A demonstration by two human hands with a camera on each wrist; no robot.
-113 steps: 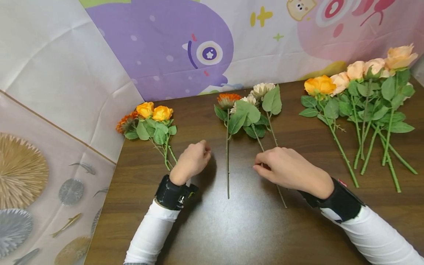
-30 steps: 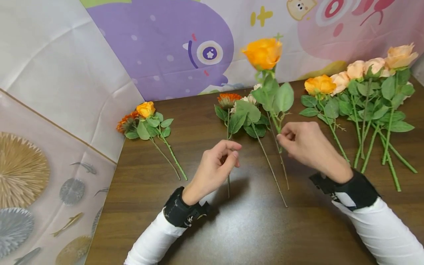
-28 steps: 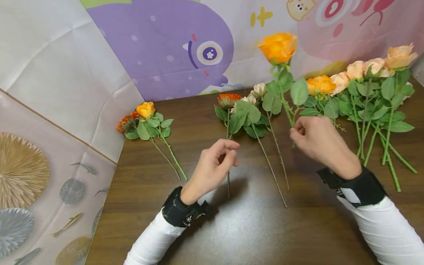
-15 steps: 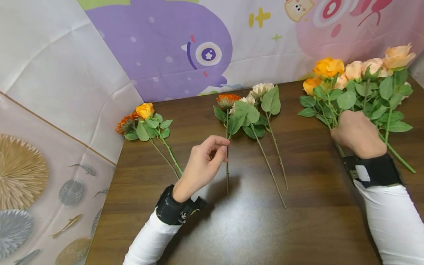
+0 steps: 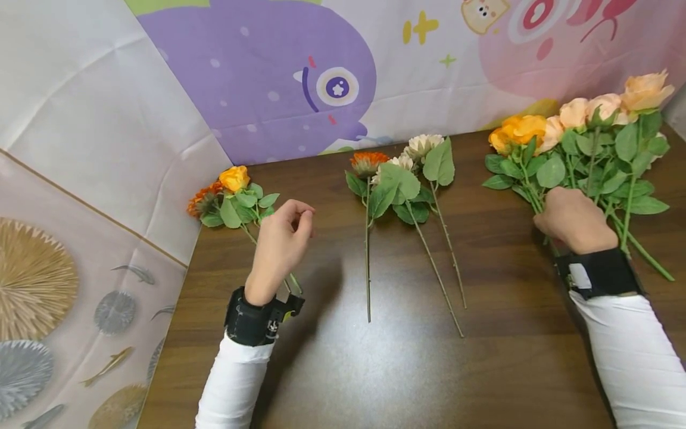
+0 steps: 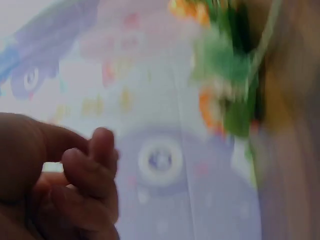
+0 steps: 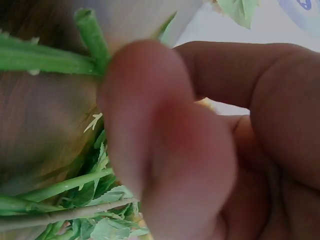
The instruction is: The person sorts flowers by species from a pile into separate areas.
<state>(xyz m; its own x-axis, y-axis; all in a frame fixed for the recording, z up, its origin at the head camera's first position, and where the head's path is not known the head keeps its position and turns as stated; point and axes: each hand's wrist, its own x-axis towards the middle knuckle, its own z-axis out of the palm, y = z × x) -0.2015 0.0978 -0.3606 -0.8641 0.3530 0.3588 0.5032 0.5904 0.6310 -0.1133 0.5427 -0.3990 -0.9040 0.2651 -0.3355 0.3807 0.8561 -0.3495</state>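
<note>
My right hand [image 5: 576,220] pinches the green stem of a yellow-orange rose [image 5: 527,128] low over the table at the right. Its bloom overlaps a second yellow-orange rose [image 5: 498,143], beside several peach roses [image 5: 645,92]. In the right wrist view, the curled fingers [image 7: 150,100] meet a green stem [image 7: 50,57], though they hide part of it. My left hand [image 5: 281,247] hovers at the left, loosely curled and holding nothing. Behind it lie a yellow-orange rose [image 5: 234,178] and a rust-orange flower [image 5: 203,198], their stems partly hidden by that hand.
Mid-table lie one orange flower [image 5: 368,162] and cream flowers [image 5: 426,146], with thin stems pointing towards me. The dark wooden table [image 5: 407,381] meets a cartoon-printed backdrop [image 5: 257,83] at its far edge and a pale patterned sheet [image 5: 96,250] on the left.
My right hand has carried a yellow-orange rose from the left group to the right group and lowered it there. My left hand has swung from the middle back leftwards.
</note>
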